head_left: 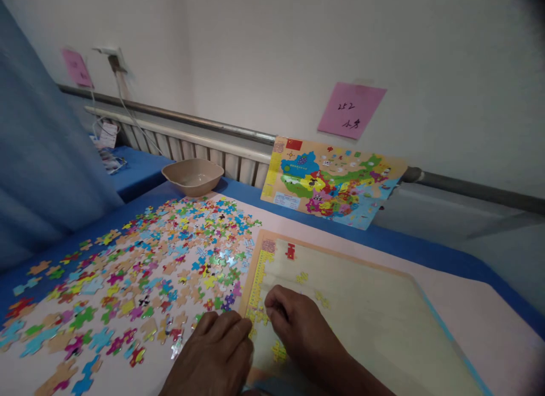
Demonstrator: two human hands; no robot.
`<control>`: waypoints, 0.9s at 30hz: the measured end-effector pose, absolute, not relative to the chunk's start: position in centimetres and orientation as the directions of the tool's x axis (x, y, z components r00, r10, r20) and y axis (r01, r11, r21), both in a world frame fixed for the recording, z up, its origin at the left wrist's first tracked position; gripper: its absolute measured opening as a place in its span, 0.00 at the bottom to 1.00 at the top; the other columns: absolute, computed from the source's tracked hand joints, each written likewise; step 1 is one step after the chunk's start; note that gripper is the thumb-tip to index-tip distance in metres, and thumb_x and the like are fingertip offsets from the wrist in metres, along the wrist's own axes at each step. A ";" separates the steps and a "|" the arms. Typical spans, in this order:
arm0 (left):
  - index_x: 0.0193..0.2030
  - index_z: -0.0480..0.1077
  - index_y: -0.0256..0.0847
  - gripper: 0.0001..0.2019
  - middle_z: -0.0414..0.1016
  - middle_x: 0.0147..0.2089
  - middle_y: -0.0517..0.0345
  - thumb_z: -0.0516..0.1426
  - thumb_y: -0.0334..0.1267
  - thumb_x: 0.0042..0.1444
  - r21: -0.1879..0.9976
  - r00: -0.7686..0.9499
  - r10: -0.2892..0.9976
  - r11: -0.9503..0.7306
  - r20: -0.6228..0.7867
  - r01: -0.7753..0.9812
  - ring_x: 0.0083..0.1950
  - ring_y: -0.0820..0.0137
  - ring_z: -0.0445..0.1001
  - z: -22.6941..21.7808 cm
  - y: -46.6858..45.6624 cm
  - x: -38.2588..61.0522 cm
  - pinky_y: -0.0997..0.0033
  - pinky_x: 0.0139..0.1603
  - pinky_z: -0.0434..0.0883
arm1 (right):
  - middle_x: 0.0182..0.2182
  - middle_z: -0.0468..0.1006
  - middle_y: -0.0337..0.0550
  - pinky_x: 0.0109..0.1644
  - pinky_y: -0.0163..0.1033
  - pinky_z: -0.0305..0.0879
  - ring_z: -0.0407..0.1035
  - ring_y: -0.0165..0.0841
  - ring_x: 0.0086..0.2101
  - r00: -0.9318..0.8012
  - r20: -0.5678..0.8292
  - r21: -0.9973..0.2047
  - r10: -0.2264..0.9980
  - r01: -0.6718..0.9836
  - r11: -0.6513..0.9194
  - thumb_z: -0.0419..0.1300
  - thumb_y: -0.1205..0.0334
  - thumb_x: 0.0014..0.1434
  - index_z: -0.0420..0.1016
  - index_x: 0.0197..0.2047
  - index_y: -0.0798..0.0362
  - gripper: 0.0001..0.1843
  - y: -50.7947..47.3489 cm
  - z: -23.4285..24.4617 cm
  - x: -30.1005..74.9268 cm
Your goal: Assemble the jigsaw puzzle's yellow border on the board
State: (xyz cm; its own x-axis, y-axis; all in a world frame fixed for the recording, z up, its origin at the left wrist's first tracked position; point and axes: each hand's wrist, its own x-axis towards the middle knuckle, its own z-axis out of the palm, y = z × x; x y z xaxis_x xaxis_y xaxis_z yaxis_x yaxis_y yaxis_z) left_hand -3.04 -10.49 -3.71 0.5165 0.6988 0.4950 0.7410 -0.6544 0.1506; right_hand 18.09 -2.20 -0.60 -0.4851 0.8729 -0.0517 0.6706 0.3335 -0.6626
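A shallow puzzle board [370, 322] lies before me, its tan and blue border framing a pale inside. Yellow jigsaw pieces [256, 291] are joined in a strip along its left border. My right hand [298, 322] is over the board beside this strip, fingers curled into a pinch; whatever they hold is hidden. Across the board's lower left border rests my left hand [217, 350], back up, fingers extended and slightly bent, with nothing visible in it. A few loose yellow pieces [302, 278] and a red piece [290, 251] lie inside the board.
Many loose jigsaw pieces [170, 259] spread left of the board on pale paper over a blue surface. Behind them stands a beige bowl [193, 177]. A colourful map sheet [332, 183] leans against the wall rail [477, 190]. A blue curtain [46, 157] hangs at left.
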 end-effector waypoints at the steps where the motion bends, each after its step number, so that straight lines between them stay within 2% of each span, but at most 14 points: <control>1: 0.46 0.75 0.41 0.22 0.82 0.54 0.53 0.53 0.58 0.75 0.157 0.510 0.701 -0.651 0.498 0.742 0.52 0.58 0.75 -3.8 -10.5 -3.0 0.57 0.49 0.64 | 0.33 0.78 0.38 0.39 0.38 0.57 0.69 0.35 0.35 -0.485 -0.049 -0.648 0.873 0.681 0.342 0.55 0.67 0.64 0.71 0.34 0.49 0.06 -2.2 -0.6 18.1; 6: 0.45 0.76 0.41 0.28 0.83 0.51 0.54 0.43 0.58 0.79 0.175 0.464 0.681 -0.650 0.567 0.739 0.51 0.59 0.74 -3.9 -10.4 -2.8 0.57 0.49 0.62 | 0.35 0.77 0.39 0.39 0.38 0.58 0.69 0.35 0.35 -0.496 -0.056 -0.586 0.866 0.719 0.374 0.55 0.68 0.65 0.71 0.36 0.49 0.07 -2.4 -0.7 17.9; 12: 0.44 0.75 0.41 0.29 0.82 0.50 0.56 0.42 0.58 0.79 0.144 0.487 0.671 -0.657 0.559 0.740 0.49 0.61 0.74 -3.4 -10.3 -2.7 0.57 0.48 0.61 | 0.41 0.77 0.42 0.43 0.40 0.60 0.71 0.37 0.39 -0.541 -0.100 -0.495 0.835 0.755 0.430 0.57 0.68 0.65 0.74 0.42 0.49 0.06 -2.5 -0.7 17.8; 17: 0.44 0.75 0.41 0.30 0.82 0.51 0.56 0.39 0.57 0.80 0.137 0.481 0.672 -0.650 0.563 0.748 0.50 0.61 0.74 -3.5 -10.4 -2.7 0.57 0.50 0.61 | 0.46 0.76 0.45 0.50 0.44 0.63 0.72 0.42 0.47 -0.568 -0.142 -0.449 0.811 0.767 0.458 0.63 0.70 0.60 0.76 0.51 0.50 0.16 -2.7 -1.0 18.2; 20: 0.44 0.75 0.41 0.26 0.82 0.52 0.56 0.42 0.52 0.81 0.132 0.490 0.675 -0.651 0.552 0.748 0.51 0.61 0.74 -3.6 -10.3 -2.9 0.58 0.49 0.61 | 0.47 0.76 0.45 0.50 0.44 0.63 0.73 0.42 0.47 -0.573 -0.135 -0.445 0.808 0.764 0.468 0.64 0.70 0.59 0.77 0.52 0.50 0.17 -2.8 -1.1 18.3; 24: 0.47 0.75 0.40 0.13 0.82 0.54 0.56 0.51 0.41 0.77 0.106 0.537 0.667 -0.672 0.516 0.733 0.51 0.61 0.75 -3.5 -10.2 -3.1 0.59 0.48 0.64 | 0.46 0.77 0.44 0.49 0.43 0.64 0.73 0.41 0.46 -0.570 -0.118 -0.453 0.813 0.760 0.466 0.64 0.69 0.61 0.79 0.52 0.48 0.16 -2.8 -1.2 18.2; 27: 0.47 0.75 0.41 0.11 0.82 0.54 0.57 0.53 0.41 0.76 0.098 0.524 0.670 -0.660 0.526 0.745 0.51 0.61 0.75 -3.6 -10.2 -3.2 0.59 0.48 0.64 | 0.46 0.77 0.44 0.49 0.43 0.64 0.73 0.41 0.46 -0.562 -0.135 -0.446 0.816 0.770 0.457 0.65 0.68 0.63 0.80 0.51 0.48 0.14 -2.7 -1.3 18.0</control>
State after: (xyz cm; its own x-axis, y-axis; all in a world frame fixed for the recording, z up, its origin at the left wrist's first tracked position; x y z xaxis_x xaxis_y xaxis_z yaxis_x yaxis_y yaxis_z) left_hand -3.23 -10.23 -3.60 0.5243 0.6699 0.5256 0.7450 -0.6599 0.0979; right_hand 18.00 -2.71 -1.25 -0.5622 0.8160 -0.1349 0.7699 0.4568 -0.4456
